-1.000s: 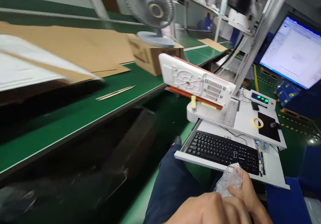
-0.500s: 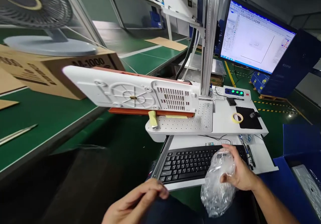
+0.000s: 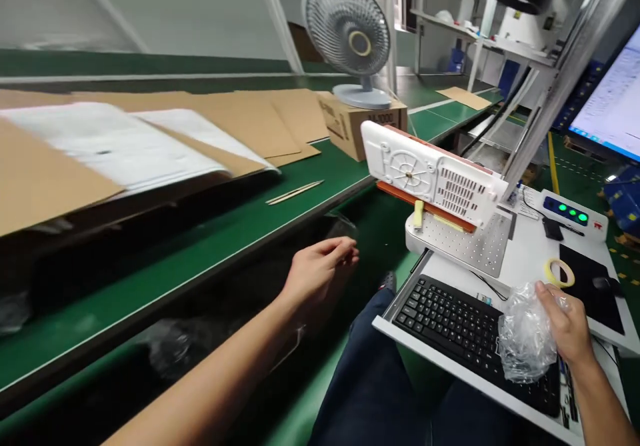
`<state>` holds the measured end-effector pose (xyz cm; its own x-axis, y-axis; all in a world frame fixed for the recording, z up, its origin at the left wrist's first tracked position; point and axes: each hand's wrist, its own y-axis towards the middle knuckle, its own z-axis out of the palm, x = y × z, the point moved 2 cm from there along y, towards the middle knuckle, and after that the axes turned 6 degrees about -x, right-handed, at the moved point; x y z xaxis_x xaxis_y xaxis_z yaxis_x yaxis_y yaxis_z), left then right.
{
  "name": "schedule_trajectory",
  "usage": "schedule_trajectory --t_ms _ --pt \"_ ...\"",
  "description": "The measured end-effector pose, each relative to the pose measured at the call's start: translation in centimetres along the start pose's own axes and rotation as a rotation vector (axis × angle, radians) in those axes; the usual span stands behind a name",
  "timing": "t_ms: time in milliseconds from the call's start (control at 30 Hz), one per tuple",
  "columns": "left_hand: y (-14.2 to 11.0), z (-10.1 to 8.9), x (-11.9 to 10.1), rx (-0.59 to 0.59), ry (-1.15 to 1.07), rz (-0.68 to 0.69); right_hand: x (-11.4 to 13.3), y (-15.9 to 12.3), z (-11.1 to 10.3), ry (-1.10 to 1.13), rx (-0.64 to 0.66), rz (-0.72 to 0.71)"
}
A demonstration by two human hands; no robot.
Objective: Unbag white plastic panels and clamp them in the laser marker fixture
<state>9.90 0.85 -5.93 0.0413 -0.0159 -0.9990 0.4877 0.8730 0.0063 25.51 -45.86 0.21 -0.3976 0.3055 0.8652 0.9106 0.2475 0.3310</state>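
Observation:
My right hand is closed on a crumpled clear plastic bag, held above the right end of a black keyboard. My left hand reaches out to the left, below the edge of the green conveyor table; its fingers are loosely curled with nothing visible in them. A white plastic panel with a vent grille lies on an orange fixture on the perforated machine bed.
Flat cardboard sheets and white papers lie on the conveyor table, with tweezers, a box and a desk fan. A tape roll, mouse pad, control box with green lights and monitor stand right.
The view has swung left. My left hand has reached out from my lap toward the table's underside. My right hand has kept hold of the plastic bag over the keyboard.

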Motion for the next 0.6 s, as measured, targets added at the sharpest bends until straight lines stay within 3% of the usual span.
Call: schedule_trajectory --t_ms 100,200,300,467,600 --pt "4.4 0.9 1.2 0.065 -0.052 -0.005 -0.4 3.4 1.0 -0.077 0.006 0.007" --pt "9.1 2.5 1.4 0.109 0.005 0.064 -0.7 7.3 2.5 -0.124 -0.079 0.004" --pt "14.1 4.6 0.4 0.103 0.107 0.164 -0.9 11.1 4.7 -0.096 -0.146 -0.014" --pt "22.3 7.3 -2.1 0.005 0.179 0.26 -1.5 16.3 9.8 0.009 -0.035 -0.04" --pt "27.0 8.5 -3.0 0.041 0.143 0.316 -1.9 19.1 13.5 -0.06 -0.061 -0.1"
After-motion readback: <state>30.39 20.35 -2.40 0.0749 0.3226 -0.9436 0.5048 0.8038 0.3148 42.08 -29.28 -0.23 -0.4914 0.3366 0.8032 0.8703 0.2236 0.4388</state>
